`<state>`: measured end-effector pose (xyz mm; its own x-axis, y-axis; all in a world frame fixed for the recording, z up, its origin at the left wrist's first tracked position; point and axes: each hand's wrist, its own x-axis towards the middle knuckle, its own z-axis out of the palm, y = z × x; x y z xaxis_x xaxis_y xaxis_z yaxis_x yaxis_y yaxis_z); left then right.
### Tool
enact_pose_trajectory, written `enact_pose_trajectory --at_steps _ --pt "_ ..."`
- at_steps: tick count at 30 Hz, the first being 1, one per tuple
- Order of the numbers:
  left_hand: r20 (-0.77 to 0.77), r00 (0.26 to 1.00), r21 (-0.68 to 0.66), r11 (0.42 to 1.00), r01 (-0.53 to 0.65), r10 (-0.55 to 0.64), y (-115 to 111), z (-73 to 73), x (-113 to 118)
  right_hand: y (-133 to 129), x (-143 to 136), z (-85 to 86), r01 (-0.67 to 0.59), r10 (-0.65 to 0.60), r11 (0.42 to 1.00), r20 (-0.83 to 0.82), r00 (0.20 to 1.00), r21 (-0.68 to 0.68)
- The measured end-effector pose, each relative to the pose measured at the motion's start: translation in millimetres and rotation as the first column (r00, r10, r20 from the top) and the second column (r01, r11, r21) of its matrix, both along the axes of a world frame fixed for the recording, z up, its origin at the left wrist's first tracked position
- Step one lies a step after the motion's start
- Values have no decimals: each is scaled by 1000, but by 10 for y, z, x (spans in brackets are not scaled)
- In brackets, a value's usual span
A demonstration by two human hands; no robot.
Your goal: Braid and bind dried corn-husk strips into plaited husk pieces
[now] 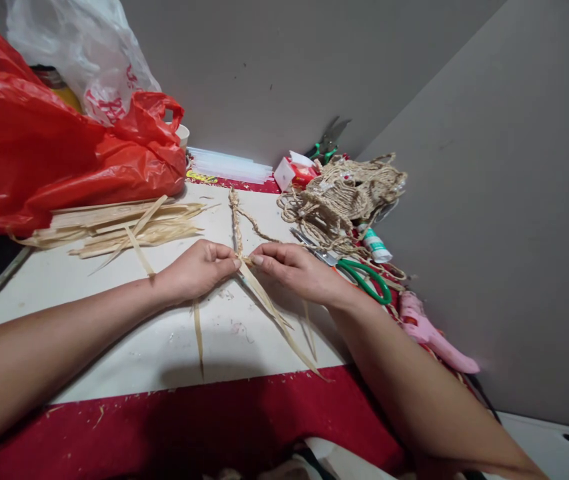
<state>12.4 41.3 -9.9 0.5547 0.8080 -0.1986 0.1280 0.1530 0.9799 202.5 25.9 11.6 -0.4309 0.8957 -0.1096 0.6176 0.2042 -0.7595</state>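
Note:
A braid of pale dried husk strips [237, 227] lies on the white board [164, 333], running away from me. At its near end my left hand [201, 270] is closed, pinching the strips between thumb and forefinger. Close beside it my right hand [294, 270] is also closed on the braid's working end. Loose strip ends [269, 303] fan out below the fingers toward the lower right. A thin twisted cord [259, 230] leads off the braid to the right, passing behind my right hand. Under my right hand's far side lie green-handled scissors [364, 277].
Loose husk strips [129, 227] are piled at the left, by a red plastic bag [64, 153]. Coiled cord [349, 190] sits at the back right, near pruning shears [331, 140] and clear sticks [229, 165]. A pink glue gun [434, 333] lies along the right wall.

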Motion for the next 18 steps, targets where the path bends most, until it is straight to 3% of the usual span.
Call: enact_pose_trajectory --at_steps 6,10,14,18 --pt "-161 987 254 966 43 -2 -11 -49 2 -72 -53 86 26 -30 999 134 990 31" --pt "-236 970 381 923 45 50 -36 -74 12 -244 -217 39 86 -84 995 50 995 -48" --pt "-230 973 378 924 54 37 -31 -97 0 -357 -332 -133 123 -123 992 24 992 10" --pt "-144 989 238 968 72 -38 -17 -74 -9 -394 -376 -198 153 -173 979 145 974 136"
